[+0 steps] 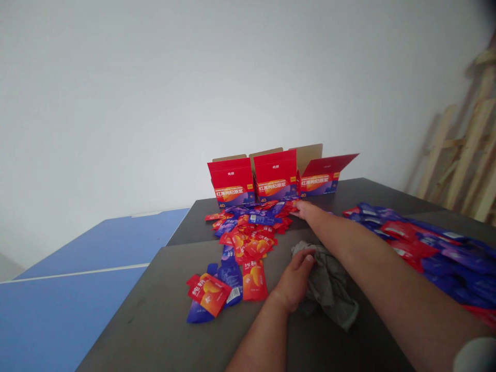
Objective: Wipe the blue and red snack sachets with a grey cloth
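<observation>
My left hand [295, 279] is closed on a crumpled grey cloth [329, 284] that lies on the dark table [155, 310]. Farther off, my right hand [303, 208] reaches to the right edge of a pile of red and blue pouches [253, 240]. Its visible fingers are stretched out against the pouches, partly hidden by them. Just behind the pile stand three red and purple cartons, a left one [232, 181], a middle one [276, 175] and a right one [320, 181], all with raised flaps. Several pouches [211, 294] lie nearer to me, left of my left hand.
A second heap of blue and red pouches [437, 248] covers the table's right side, beyond my right forearm. To the left is a blue table [96, 299] with white lines. Wooden slats [465, 155] lean by the white wall [194, 77] at the right.
</observation>
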`<state>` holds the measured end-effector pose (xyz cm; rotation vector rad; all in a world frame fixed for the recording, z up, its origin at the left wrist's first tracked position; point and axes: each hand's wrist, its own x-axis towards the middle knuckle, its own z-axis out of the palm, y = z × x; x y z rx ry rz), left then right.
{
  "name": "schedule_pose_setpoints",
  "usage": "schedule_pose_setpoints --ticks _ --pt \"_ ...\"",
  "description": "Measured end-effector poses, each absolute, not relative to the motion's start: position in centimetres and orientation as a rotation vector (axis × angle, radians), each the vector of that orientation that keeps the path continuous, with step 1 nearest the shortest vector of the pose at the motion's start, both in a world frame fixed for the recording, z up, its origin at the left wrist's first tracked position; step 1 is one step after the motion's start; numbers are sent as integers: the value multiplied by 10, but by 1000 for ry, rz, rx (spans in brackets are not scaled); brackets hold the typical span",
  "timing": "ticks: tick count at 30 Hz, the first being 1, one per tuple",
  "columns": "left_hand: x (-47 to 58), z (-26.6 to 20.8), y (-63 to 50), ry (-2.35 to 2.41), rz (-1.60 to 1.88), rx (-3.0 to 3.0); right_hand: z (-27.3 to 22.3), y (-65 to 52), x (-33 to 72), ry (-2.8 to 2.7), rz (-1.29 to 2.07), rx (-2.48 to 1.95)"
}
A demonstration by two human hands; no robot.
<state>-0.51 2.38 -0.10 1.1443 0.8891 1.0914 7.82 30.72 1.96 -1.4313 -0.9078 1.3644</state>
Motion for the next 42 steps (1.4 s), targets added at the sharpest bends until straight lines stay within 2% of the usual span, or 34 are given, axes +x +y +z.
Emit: schedule_pose_setpoints --ticks 11,20,26,34,42 --pt "-6 -4 28 888 1133 1205 54 279 122 -773 1334 -1547" --pt "-4 -6 35 844 1163 1120 83 229 141 -837 1392 -1436" --pt "-3 -6 36 827 1140 1095 96 185 113 -972 1511 -1289" --pt "-1 -4 36 666 1162 1168 74 114 34 -1376 1698 -1153" --pt "-4 -2 33 614 1166 1229 55 107 15 -1734 1556 -1358"
